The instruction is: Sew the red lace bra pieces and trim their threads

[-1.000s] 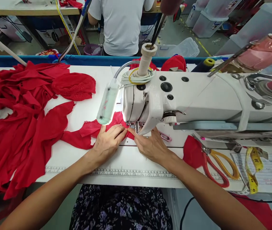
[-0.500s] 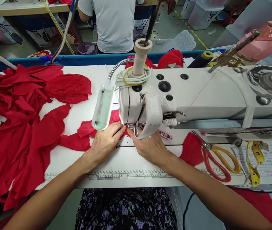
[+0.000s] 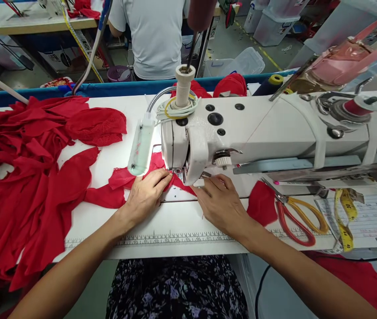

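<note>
My left hand (image 3: 146, 192) presses down on a piece of red fabric (image 3: 157, 163), its fingers close together and their tips beside the presser foot (image 3: 177, 172) of a white sewing machine (image 3: 268, 126). A pointed end of this fabric comes out to the right of the foot. At that end is my right hand (image 3: 220, 203), curled, with its thumb side near the fabric. A small metal piece shows at its fingertips; what the fingers hold is mostly hidden. Right of this hand lie a red scrap (image 3: 262, 204) and scissors (image 3: 299, 215) with red and yellow handles.
A heap of red fabric (image 3: 25, 177) covers the table's left side. A clear tube lamp (image 3: 141, 148) hangs by the machine head. At right lie a yellow tape measure (image 3: 344, 217) and a written sheet (image 3: 374, 217). A printed ruler (image 3: 175, 240) runs along the front edge. Another person (image 3: 155, 37) sits beyond.
My right hand has drawn back to the right from the presser foot, uncovering the fabric's end. It now covers the spot where a pink tool lay. The left hand stays; the view shifts slightly.
</note>
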`<action>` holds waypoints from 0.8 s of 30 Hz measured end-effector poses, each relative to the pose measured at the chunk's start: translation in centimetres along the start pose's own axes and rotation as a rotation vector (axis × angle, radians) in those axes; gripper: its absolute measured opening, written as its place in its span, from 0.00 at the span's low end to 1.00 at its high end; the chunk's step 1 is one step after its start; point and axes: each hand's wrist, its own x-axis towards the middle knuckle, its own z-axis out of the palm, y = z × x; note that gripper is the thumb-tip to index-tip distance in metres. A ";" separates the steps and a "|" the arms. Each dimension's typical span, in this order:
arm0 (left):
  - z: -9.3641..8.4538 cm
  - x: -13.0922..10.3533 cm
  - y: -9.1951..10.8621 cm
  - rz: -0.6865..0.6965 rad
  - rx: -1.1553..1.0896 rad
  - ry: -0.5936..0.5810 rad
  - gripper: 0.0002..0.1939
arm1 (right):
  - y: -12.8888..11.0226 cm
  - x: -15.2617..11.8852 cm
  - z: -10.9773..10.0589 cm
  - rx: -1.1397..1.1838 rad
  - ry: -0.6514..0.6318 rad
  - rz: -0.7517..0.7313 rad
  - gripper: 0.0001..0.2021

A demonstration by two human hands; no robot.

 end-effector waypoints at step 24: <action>-0.2 0.2 0.0 0.033 0.091 -0.070 0.27 | 2.5 -7.6 -2.7 -0.099 -0.040 0.095 0.17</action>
